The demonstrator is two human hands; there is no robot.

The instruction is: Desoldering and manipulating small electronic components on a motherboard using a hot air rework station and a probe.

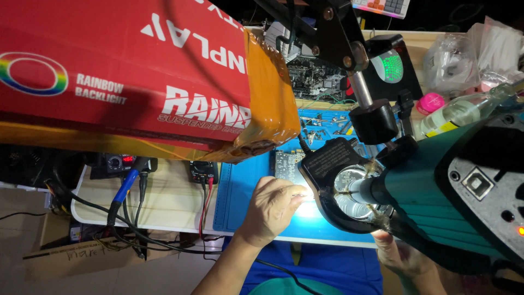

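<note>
Blue mat (240, 191): left hand (273, 207) rests beside circuit board (285, 164).

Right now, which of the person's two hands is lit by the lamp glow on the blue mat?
The left hand, curled on the blue work mat beside the glow. The right hand sits in shadow under the green microscope body.

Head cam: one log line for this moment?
left hand on blue mat under ring light | right hand mostly hidden | circuit board beside

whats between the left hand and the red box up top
In the head view, a bare stretch of the blue work mat lies between the left hand and the red box; a black multimeter sits just left of that stretch.
</note>
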